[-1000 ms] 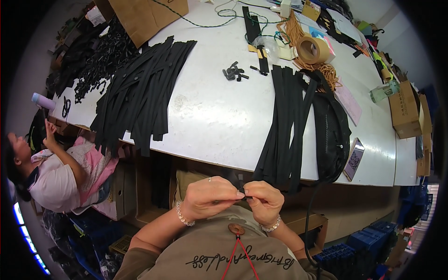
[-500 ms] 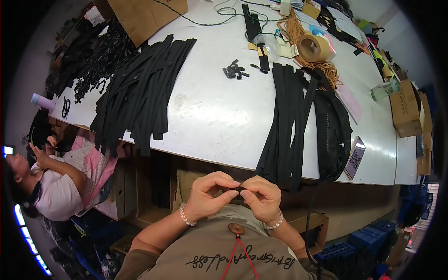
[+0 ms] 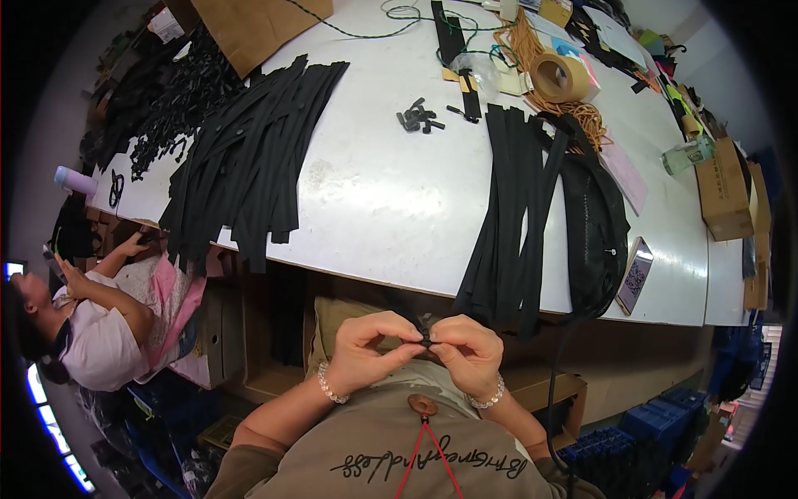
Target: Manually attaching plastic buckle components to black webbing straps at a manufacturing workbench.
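In front of my body, below the table's front edge, my left hand (image 3: pixel 371 353) and my right hand (image 3: pixel 470 354) meet at the fingertips. Both pinch a small black piece (image 3: pixel 426 331) between thumb and forefinger; the fingers cover much of it, so its kind does not show. Straight ahead on the table lies a little heap of short black pieces (image 3: pixel 421 117). To the right, a bundle of black strips (image 3: pixel 509 208) hangs over the front edge, beside a black bag (image 3: pixel 592 224). A larger pile of black strips (image 3: pixel 249 158) spreads on the left.
The white table (image 3: pixel 378 208) stretches ahead. At its back right are a tape roll (image 3: pixel 559 79), orange cord (image 3: pixel 519 46) and a cardboard box (image 3: pixel 721 190). A phone-like card (image 3: pixel 636 279) lies by the bag. On the left sits a co-worker (image 3: pixel 104 345); a cable (image 3: pixel 552 399) hangs right.
More of the black piece shows between my fingertips, and my right hand has shifted slightly. The co-worker's farther arm now reaches toward the table.
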Action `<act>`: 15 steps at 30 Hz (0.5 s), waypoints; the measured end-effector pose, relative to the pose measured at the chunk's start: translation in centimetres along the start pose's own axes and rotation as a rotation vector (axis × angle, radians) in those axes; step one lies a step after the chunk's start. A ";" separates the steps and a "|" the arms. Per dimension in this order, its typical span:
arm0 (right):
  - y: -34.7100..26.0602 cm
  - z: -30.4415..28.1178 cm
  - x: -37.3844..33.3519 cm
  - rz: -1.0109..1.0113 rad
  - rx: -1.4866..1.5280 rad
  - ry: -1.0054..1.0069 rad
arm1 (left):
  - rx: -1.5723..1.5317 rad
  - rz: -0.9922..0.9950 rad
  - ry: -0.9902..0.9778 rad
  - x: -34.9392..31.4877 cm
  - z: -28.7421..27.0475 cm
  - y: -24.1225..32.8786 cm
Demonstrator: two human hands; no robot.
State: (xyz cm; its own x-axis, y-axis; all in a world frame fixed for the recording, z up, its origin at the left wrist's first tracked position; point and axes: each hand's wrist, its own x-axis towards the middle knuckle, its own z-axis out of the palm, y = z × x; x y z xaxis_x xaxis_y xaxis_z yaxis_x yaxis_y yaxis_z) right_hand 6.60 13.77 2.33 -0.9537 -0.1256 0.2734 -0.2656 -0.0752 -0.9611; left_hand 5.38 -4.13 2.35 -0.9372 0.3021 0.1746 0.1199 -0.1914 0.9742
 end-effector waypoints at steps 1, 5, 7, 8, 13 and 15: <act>-0.1 0.0 0.0 0.000 -0.001 0.001 | 0.000 0.000 -0.001 0.3 -0.2 0.2; -0.1 0.0 -0.1 0.006 0.015 -0.005 | 0.152 0.152 -0.068 0.4 -0.7 0.6; 0.0 0.1 -0.2 -0.009 0.005 -0.013 | 0.171 0.165 -0.072 0.0 -0.5 0.3; 0.1 0.2 -0.4 0.119 0.063 -0.023 | 0.104 -0.043 0.008 -0.5 0.0 0.2; 3.7 0.1 -2.1 0.511 0.313 -0.011 | -0.189 -0.565 0.124 -1.1 0.0 -2.8; 5.0 0.0 -2.3 0.741 0.446 0.053 | -0.205 -0.701 0.155 -1.0 -0.2 -4.4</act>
State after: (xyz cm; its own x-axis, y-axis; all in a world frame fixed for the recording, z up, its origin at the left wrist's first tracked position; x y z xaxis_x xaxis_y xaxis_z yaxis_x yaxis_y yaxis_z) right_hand 7.49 13.64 -3.09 -0.8671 -0.2504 -0.4306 0.4969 -0.3746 -0.7828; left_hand 5.74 -3.80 -2.10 -0.8087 0.2851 -0.5145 -0.5720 -0.1776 0.8008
